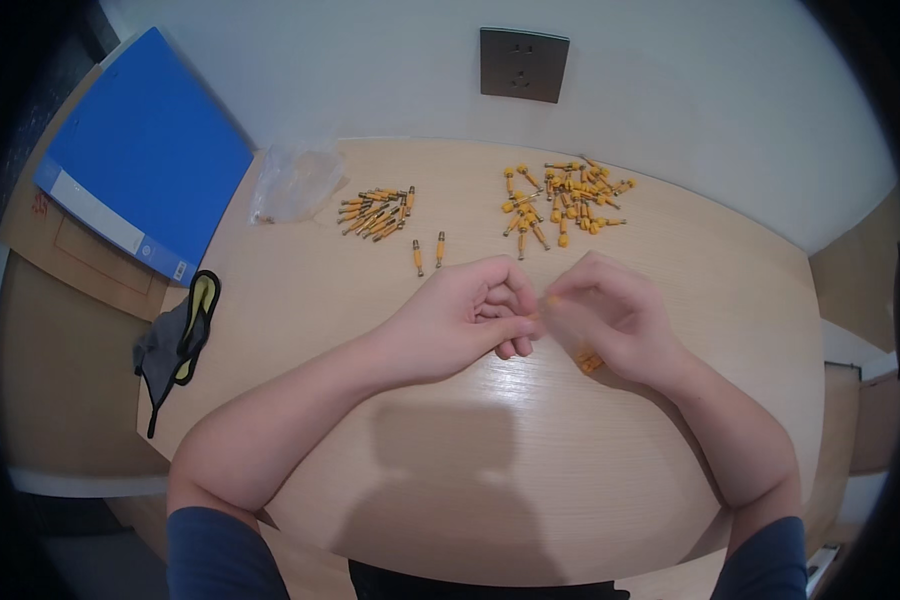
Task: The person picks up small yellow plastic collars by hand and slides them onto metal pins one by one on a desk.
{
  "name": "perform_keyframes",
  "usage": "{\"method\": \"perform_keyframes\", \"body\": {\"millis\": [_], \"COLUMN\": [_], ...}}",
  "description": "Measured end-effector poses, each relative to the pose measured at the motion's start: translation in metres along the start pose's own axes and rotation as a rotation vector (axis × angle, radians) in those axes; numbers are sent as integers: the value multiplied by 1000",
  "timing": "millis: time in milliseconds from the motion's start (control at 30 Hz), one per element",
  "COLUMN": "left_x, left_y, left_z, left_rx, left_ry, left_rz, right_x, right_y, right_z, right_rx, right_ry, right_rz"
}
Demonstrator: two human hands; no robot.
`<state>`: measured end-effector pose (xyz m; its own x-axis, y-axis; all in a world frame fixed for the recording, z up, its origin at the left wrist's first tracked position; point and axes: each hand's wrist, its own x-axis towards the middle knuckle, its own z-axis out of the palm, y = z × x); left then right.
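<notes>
My left hand [485, 310] is closed in a pinch at the middle of the table, with a trace of orange at its fingertips; most of what it grips is hidden. Close to its fingertips is my right hand [615, 315], curled and blurred by motion, with a small yellow piece [553, 300] at its finger ends. Under the right palm some orange-yellow pieces [590, 361] partly show. Two slim orange dowels with metal ends, one of them this dowel [417, 257], lie apart just beyond my left hand.
A pile of similar metal-ended dowels [378, 213] lies at the back left. Several with yellow knobbed heads form a larger pile [570, 200] at the back right. On the left are a clear plastic bag [298, 183], a blue folder [150, 150] and a grey, black-edged pouch [170, 345]. A wall socket [524, 65] is behind.
</notes>
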<state>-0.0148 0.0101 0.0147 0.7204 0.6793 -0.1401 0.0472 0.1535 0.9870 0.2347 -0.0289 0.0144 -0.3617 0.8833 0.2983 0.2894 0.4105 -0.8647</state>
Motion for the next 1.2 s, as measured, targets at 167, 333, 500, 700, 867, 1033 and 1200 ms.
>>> {"method": "perform_keyframes", "body": {"millis": [167,333,500,700,867,1033,1200], "left_x": [1,2,-1,-1,-1,0,0], "left_y": [-2,-4,-2,-2,-2,-1,2], "left_z": [-3,-3,-2,-2,-2,-4,-5], "left_rx": [-7,-12,22,39,53,61,0], "left_ry": [-4,16,29,26,25,30,14], "left_rz": [11,16,5,18,4,-12,-18], "right_x": [-1,-1,1,1,3,2,0], "right_y": [2,5,1,6,9,11,13], "right_z": [4,5,8,6,9,10,9], "right_rx": [116,22,-73,-205,-316,-288,-192], "right_ry": [-15,18,24,55,83,74,61], "right_rz": [17,-36,-104,-180,-374,-367,-276]}}
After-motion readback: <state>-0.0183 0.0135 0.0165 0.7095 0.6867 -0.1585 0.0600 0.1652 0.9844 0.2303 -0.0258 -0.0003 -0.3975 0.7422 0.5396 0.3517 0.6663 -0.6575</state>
